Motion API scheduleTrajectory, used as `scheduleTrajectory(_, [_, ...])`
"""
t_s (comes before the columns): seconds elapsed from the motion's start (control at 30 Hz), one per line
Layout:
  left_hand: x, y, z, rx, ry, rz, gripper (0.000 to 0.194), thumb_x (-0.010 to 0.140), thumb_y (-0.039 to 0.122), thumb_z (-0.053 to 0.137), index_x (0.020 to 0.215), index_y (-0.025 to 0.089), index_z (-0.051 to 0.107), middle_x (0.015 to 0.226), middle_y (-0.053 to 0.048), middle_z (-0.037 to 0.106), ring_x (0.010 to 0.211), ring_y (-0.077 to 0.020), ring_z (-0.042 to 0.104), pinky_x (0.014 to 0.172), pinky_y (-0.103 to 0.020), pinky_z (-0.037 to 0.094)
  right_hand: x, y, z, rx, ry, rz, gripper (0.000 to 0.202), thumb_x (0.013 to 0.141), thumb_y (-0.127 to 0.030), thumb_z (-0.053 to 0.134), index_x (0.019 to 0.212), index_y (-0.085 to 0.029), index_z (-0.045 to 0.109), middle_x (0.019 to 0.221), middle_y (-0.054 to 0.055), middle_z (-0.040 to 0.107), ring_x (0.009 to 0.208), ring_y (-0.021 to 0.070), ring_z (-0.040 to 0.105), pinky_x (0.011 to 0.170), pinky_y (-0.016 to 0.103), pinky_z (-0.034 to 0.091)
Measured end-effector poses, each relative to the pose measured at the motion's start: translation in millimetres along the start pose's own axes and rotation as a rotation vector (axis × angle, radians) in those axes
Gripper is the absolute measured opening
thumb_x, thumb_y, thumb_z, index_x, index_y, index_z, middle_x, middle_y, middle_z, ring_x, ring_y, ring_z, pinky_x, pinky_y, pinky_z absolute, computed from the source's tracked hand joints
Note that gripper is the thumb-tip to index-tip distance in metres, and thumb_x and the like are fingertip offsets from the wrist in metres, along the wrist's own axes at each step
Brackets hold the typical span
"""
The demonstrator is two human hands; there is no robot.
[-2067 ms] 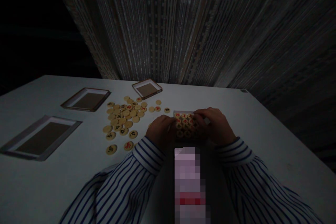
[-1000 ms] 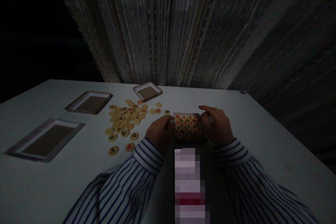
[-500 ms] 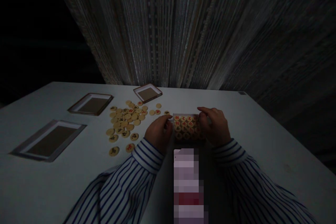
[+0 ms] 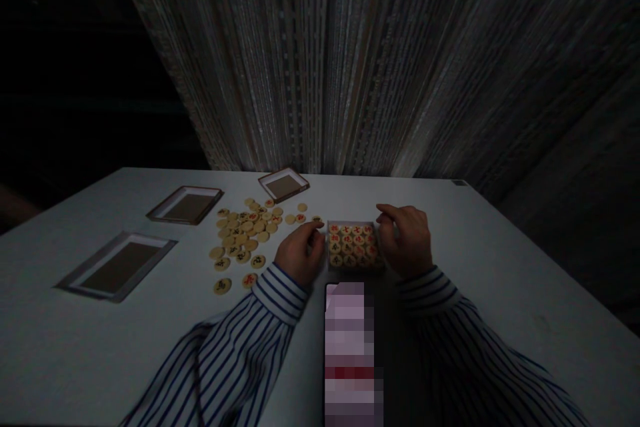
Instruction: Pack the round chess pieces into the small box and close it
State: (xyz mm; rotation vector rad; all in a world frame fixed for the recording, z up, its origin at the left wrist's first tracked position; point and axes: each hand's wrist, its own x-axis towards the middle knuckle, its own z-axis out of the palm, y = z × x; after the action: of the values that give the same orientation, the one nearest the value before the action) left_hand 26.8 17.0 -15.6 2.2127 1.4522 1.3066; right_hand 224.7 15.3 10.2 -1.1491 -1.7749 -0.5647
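A dim room surrounds me, with a ribbed, string-like curtain (image 4: pixel 300 60) hanging behind the far edge of the pale surface (image 4: pixel 505 267). Right in front of me on that surface sits the small box (image 4: pixel 351 223), filled with round playing pieces (image 4: pixel 353 245) set in tight rows, red characters towards the back and mostly black ones nearest me.

My left hand (image 4: pixel 301 253) is just beside the box's left side, loosely curled, with index finger and thumb apart and nothing in it that I can see. My right hand (image 4: pixel 407 240) is at the box's right side, index finger held out and thumb bent below it; the other fingers are tucked out of sight, so I can't tell whether they have hold of anything.

Beyond my left hand lies a scatter of loose pieces (image 4: pixel 243 230), some overlapping, some blank side up, others showing red or black characters. Around them are three shallow trays: the near tray (image 4: pixel 117 267), the middle tray (image 4: pixel 187 207) and the back tray (image 4: pixel 285 185).

Between my striped sleeves (image 4: pixel 240 347) lies a phone (image 4: pixel 350 353), its screen pixelated.
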Motion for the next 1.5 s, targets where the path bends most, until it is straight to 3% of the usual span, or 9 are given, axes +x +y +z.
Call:
scheduleTrajectory(0.2, [-1.8,3.0,0.0,0.035,-0.072,0.117,0.013,0.077,0.016,0.049,0.080,0.015,0.061,0.072,-0.003,0.064,0.066,-0.0131,0.058,0.062,-0.025,0.047,0.4,-0.8,0.9,-0.015,-0.028,-0.016,0.021,0.078,-0.013,0.043,0.088,-0.016,0.061,0.069,0.004,0.063,0.069,0.0186,0.055,0.070,0.034,0.037])
scheduleTrajectory(0.43, [-6.4,9.5,0.3,0.038,-0.136,0.250,0.010,0.078,0.017,0.052,0.080,0.016,0.061,0.070,-0.004,0.063,0.068,-0.0141,0.058,0.064,-0.026,0.045,0.5,-1.9,1.5,-0.032,-0.016,-0.072,0.018,0.078,-0.014,0.045,0.086,-0.013,0.062,0.064,0.004,0.061,0.064,0.0178,0.053,0.068,0.033,0.036])
scheduleTrajectory(0.83, [-12.0,16.2,-8.4,0.067,-0.134,0.291,0.010,0.079,0.021,0.051,0.080,0.017,0.061,0.068,-0.003,0.064,0.065,-0.0137,0.058,0.064,-0.027,0.043,-1.5,2.0,3.1,-0.070,-0.038,-0.105,0.016,0.078,-0.015,0.046,0.086,-0.016,0.061,0.066,0.003,0.062,0.065,0.0180,0.055,0.069,0.034,0.037])
scheduleTrajectory(1.0, [-11.0,23.3,-9.5,0.148,-0.246,0.260,0.009,0.077,0.022,0.053,0.077,0.019,0.062,0.069,-0.003,0.065,0.066,-0.0152,0.059,0.064,-0.028,0.044,-3.3,2.5,4.6,-0.076,-0.083,-0.118,0.016,0.079,-0.016,0.046,0.086,-0.018,0.060,0.065,0.003,0.062,0.066,0.0180,0.055,0.069,0.034,0.036])
scheduleTrajectory(1.17, [-10.2,30.9,-10.9,0.226,-0.349,0.320,0.015,0.078,0.026,0.052,0.068,0.019,0.060,0.064,-0.003,0.063,0.061,-0.0148,0.059,0.060,-0.028,0.045,-4.0,3.0,4.9,-0.074,-0.103,-0.134,0.015,0.080,-0.017,0.046,0.086,-0.017,0.060,0.067,0.004,0.063,0.067,0.0188,0.055,0.069,0.034,0.037])
scheduleTrajectory(1.27, [-14.2,29.7,-9.1,0.222,-0.317,0.379,0.020,0.081,0.028,0.047,0.068,0.018,0.059,0.063,-0.003,0.062,0.058,-0.0143,0.058,0.056,-0.028,0.044,-3.9,2.7,5.4,-0.074,-0.106,-0.148,0.015,0.081,-0.018,0.046,0.087,-0.016,0.060,0.069,0.005,0.064,0.068,0.0194,0.056,0.069,0.034,0.038])
scheduleTrajectory(1.5, [-35.0,28.0,-9.5,0.073,-0.086,0.510,0.016,0.081,0.022,0.044,0.075,0.017,0.058,0.064,-0.001,0.062,0.058,-0.0117,0.057,0.053,-0.026,0.040,-2.7,-1.5,5.1,-0.070,-0.139,-0.180,0.018,0.082,-0.020,0.045,0.086,-0.013,0.061,0.071,0.007,0.065,0.069,0.0195,0.057,0.068,0.034,0.038])
